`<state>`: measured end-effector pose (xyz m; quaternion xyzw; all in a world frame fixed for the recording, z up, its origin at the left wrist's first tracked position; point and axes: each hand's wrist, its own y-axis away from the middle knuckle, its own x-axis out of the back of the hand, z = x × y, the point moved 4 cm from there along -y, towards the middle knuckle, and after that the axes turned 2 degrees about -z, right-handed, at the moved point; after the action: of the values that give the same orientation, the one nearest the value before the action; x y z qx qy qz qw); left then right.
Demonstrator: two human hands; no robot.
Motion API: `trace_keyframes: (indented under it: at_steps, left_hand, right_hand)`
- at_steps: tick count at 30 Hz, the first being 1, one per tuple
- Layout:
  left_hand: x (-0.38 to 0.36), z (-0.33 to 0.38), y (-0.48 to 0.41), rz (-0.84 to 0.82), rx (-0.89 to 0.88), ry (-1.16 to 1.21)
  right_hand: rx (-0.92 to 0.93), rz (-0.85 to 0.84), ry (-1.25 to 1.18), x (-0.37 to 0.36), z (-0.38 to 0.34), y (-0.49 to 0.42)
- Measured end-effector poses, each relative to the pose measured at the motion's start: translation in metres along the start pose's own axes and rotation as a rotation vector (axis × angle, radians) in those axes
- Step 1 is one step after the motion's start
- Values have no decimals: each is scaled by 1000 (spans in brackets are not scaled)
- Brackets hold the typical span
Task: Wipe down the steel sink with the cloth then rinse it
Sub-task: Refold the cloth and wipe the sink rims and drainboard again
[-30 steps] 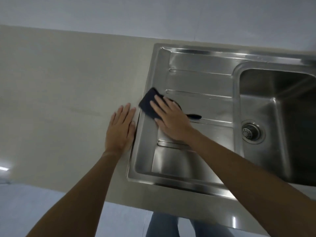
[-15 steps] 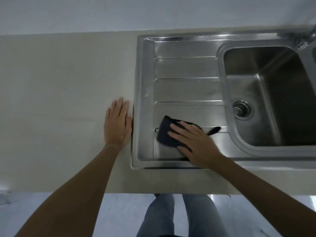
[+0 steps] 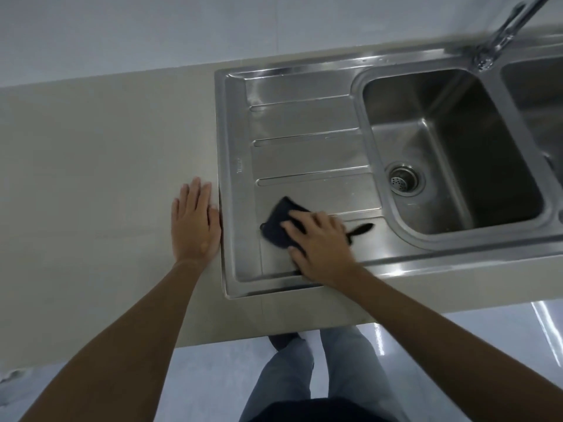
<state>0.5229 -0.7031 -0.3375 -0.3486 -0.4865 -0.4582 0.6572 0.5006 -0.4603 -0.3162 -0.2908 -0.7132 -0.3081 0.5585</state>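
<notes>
The steel sink [image 3: 292,117] has a ribbed drainboard on its left and a deep basin [image 3: 451,153] with a round drain [image 3: 403,179] on the right. A dark cloth [image 3: 278,222] lies on the near part of the drainboard. My right hand [image 3: 320,242] presses flat on the cloth with spread fingers, covering most of it; a dark tail of the cloth sticks out to the right. My left hand [image 3: 195,222] lies flat on the beige counter [image 3: 106,178], just left of the sink's rim.
A chrome tap [image 3: 502,35] rises at the back right between the basin and a second basin [image 3: 536,95] at the right edge. A pale tiled wall runs behind the counter. Below the counter's front edge are my legs and a glossy floor.
My right hand has slid the cloth from the middle of the drainboard toward its near part. The view has shifted, bringing the tap and second basin into sight. My left hand stays put.
</notes>
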Motion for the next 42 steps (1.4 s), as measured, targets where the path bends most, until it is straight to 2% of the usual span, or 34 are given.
trace_keyframes:
  at_steps: [3, 5, 7, 9, 11, 14, 17, 19, 21, 23, 25, 28, 32, 34, 39, 42]
  left_hand:
    - [0, 1, 0, 6, -13, -2]
    - [0, 2, 0, 8, -16, 5]
    - [0, 1, 0, 3, -2, 17]
    - [0, 2, 0, 3, 3, 24]
    - [1, 3, 1, 0, -2, 26]
    - [2, 3, 1, 6, -4, 23]
    - [2, 3, 1, 17, -4, 28]
    - [2, 3, 0, 23, -1, 32]
    - [2, 3, 0, 18, 3, 34]
    - [2, 3, 1, 14, 4, 29]
    - [1, 2, 1, 16, 7, 24]
    - [1, 2, 2, 28, 7, 29]
    - [2, 2, 2, 22, -3, 40]
    - [2, 2, 1, 20, 0, 40]
    - [2, 1, 1, 28, -2, 32]
    - [2, 2, 1, 30, -3, 28]
  right_hand:
    - [111, -73, -70, -12, -42, -16]
    - [257, -114, -119, -20, -50, -5]
    - [379, -114, -163, -20, -35, 17]
    - [409, -107, -208, -13, -3, 35]
    - [355, -132, -211, -8, 38, 51]
    - [212, -141, -61, -4, 92, 73]
    - [-131, -87, 30, -1, 113, 72]
    - [-264, -34, 81, 3, 96, 55]
    - [-182, 6, 119, 5, 60, 36]
    - [-26, 23, 72, -1, 16, 14]
    - [53, 15, 17, -10, -22, -13]
    - [16, 0, -27, -17, -49, -53]
    - [-29, 3, -39, -16, -22, -61]
    - [-119, 23, -45, -13, 11, -48]
    - [-516, 118, -80, 3, 110, -8]
    - [-619, 103, -70, 4, 118, -1]
